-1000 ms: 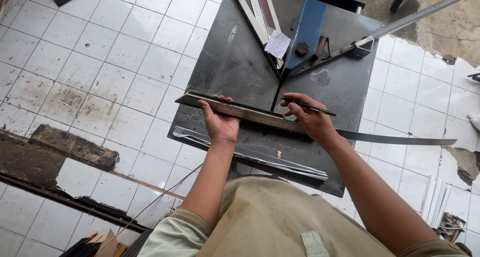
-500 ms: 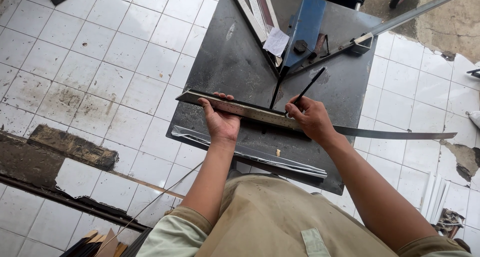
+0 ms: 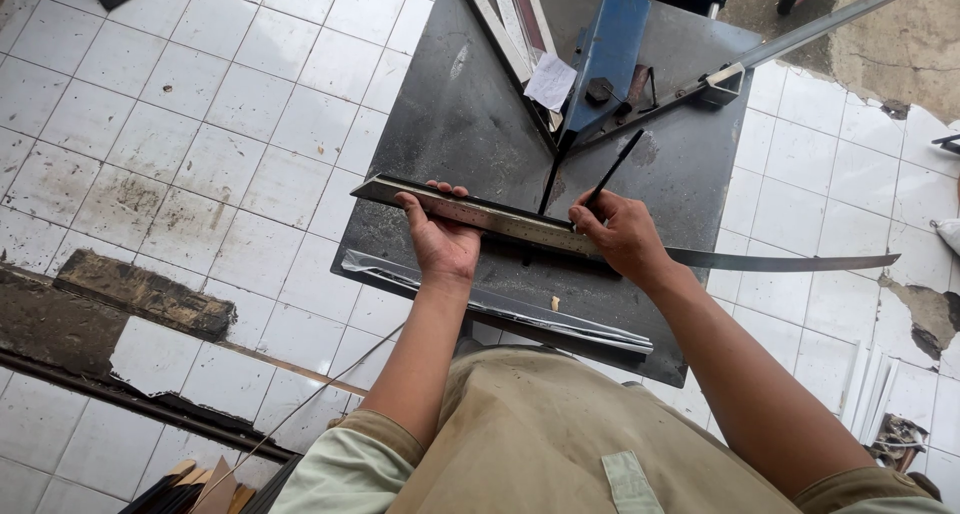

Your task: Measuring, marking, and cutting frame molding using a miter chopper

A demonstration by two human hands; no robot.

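A long thin metal strip (image 3: 520, 222) lies across the dark steel work table (image 3: 450, 114), its right end sticking out past the table edge. My left hand (image 3: 440, 236) grips the strip near its left end, fingers curled over its far edge. My right hand (image 3: 618, 236) rests on the strip further right and holds a black pen (image 3: 612, 172) upright, tip down at the strip. Just beyond my hands is the notch of a blue-bodied cutting fixture (image 3: 605, 59).
Another metal profile (image 3: 500, 304) lies along the table's near edge. Metal strips (image 3: 515, 19) and a scrap of paper (image 3: 550, 82) sit at the far side, with a long lever handle (image 3: 800, 34) reaching right. White tiled floor (image 3: 180, 124) surrounds the table; a broken patch (image 3: 120, 304) lies left.
My right hand has swung the pen from lying flat along the strip to standing up with its tip on the strip. My left hand has stayed in place.
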